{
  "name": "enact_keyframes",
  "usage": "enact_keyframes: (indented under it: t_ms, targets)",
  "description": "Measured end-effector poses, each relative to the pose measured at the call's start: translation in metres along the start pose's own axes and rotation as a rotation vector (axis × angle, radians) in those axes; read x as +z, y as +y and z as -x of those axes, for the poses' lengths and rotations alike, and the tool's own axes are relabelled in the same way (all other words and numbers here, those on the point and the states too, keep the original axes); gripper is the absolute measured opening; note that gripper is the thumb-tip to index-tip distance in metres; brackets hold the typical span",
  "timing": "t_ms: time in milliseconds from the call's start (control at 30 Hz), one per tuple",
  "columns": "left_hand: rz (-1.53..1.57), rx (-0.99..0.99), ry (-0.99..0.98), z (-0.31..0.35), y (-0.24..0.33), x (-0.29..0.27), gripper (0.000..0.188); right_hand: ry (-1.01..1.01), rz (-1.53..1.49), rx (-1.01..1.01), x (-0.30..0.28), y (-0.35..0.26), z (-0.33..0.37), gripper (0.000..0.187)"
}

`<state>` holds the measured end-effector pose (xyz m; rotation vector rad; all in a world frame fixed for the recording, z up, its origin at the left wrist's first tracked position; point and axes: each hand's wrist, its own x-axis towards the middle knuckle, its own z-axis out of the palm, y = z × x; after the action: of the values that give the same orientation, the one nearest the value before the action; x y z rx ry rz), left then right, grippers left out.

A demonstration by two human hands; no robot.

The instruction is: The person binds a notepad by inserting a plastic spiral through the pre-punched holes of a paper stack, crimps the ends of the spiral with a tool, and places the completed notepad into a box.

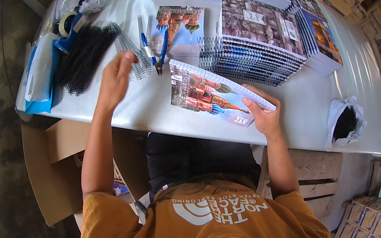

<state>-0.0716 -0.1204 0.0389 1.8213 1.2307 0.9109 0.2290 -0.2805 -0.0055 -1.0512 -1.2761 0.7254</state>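
Observation:
My right hand (262,109) grips a notebook (209,96) by its right end, thumb on top. Its cover shows colourful domed towers, and a row of small holes or clear loops runs along its upper edge. My left hand (119,78) is raised at the table's left side with its fingers curled in; anything between them is hidden. Beside that hand lie clear spiral coils (140,59) and a bundle of black spiral coils (87,60). Blue-handled cutting pliers (158,56) rest between the hands. Behind them another notebook (180,27) with a similar cover lies flat.
Stacks of spiral-bound notebooks (260,21) stand at the back right. A blue tape dispenser (71,32) and a white plastic-wrapped roll (41,68) sit far left. A white bag with black coils (346,120) lies at the right edge. An open cardboard box (50,167) stands below the table's left side.

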Motion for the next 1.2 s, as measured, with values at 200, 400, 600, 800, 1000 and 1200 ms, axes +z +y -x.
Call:
enact_keyframes:
  t_ms: [200,400,600,800,1000,1200]
  targets:
    - [0.016,0.091,-0.285,0.033,0.037,0.016,0.036,0.014,-0.007,0.004,0.0,0.001,0.001,0.025]
    - [-0.013,-0.013,-0.277,0.03,0.038,0.015,0.042,-0.022,0.028,-0.009,-0.004,-0.002,0.003,0.024]
    - [0.291,-0.285,-0.45,0.019,0.051,0.002,0.039,-0.163,0.033,-0.172,-0.005,-0.008,-0.004,0.024]
    - [-0.089,0.379,-0.329,0.014,0.058,-0.006,0.013,-0.161,0.059,-0.21,-0.006,-0.01,-0.002,0.022]
    - [-0.475,0.447,-0.439,0.017,0.083,-0.007,0.022,-0.151,0.054,-0.169,-0.003,-0.015,0.002,0.023]
    - [-0.632,0.601,-0.29,0.028,0.09,0.001,0.024,-0.17,0.029,-0.083,0.003,-0.018,0.009,0.026]
